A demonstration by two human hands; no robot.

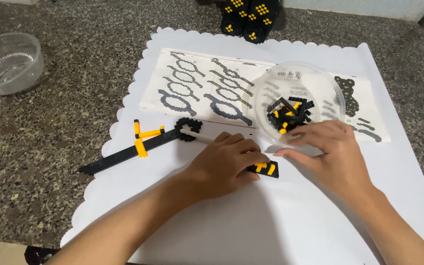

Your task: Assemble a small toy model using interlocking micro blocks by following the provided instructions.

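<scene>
My left hand [229, 162] rests on the white mat [271, 221] with its fingers closed over a small black and yellow brick assembly [266, 169]. A thin pale stick [195, 134] pokes out from under this hand towards a black ring of bricks [188, 128]. My right hand [332, 149] lies just right of the assembly, fingertips almost touching it, beside a clear plastic bowl [298, 100] holding several black and yellow pieces. A long black brick strip with yellow parts [128, 152] lies to the left.
A printed instruction sheet [207, 86] lies at the back of the mat. An empty clear bowl [6, 61] stands on the speckled stone counter [50, 147] at far left. A black and yellow built piece [249, 17] stands at the back edge.
</scene>
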